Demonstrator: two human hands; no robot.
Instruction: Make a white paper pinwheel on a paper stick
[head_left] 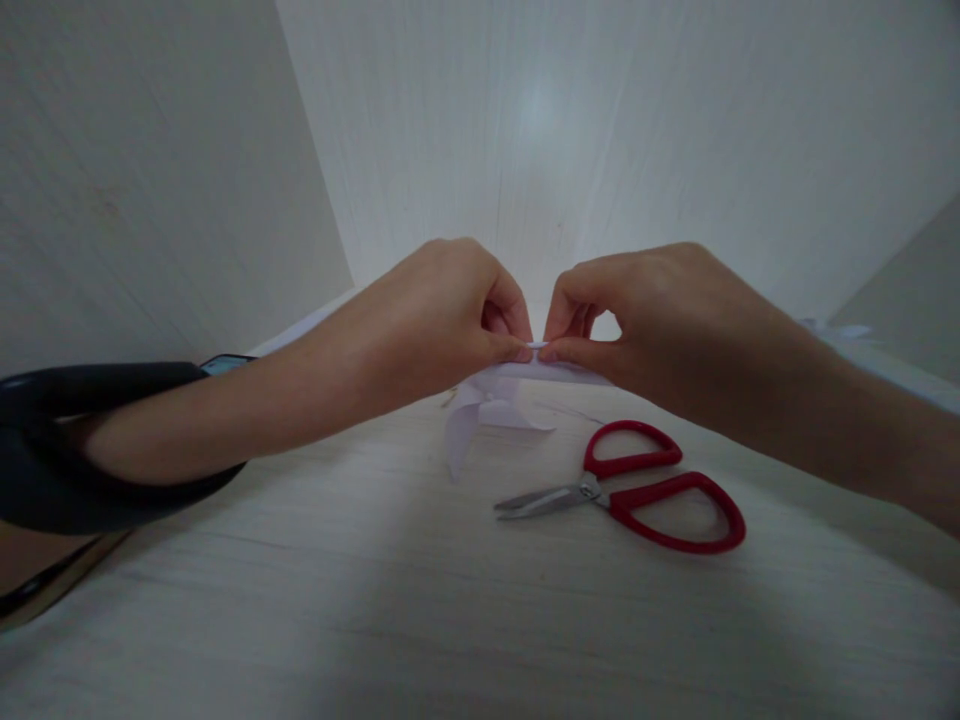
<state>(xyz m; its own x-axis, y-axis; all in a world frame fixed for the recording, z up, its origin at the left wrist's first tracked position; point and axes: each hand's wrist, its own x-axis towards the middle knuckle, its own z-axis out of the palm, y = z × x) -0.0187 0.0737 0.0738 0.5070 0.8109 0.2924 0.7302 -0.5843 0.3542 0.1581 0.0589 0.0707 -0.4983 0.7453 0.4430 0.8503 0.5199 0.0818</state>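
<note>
Between thumb and fingers, my left hand pinches a folded edge of white paper. Close beside it, my right hand pinches the same edge, so the fingertips of both hands almost meet. The strip is held a little above the table, and part of it is hidden behind my fingers. Below it lies a curled, folded white paper piece; I cannot tell whether it joins the held strip. A pair of scissors with red handles lies nearer to me, its blades pointing left and nearly closed.
The pale wood-grain table meets light panels at the back and left. A dark sleeve surrounds my left forearm. Another white scrap is partly visible behind my right forearm. A blue-screened dark object shows behind my left forearm.
</note>
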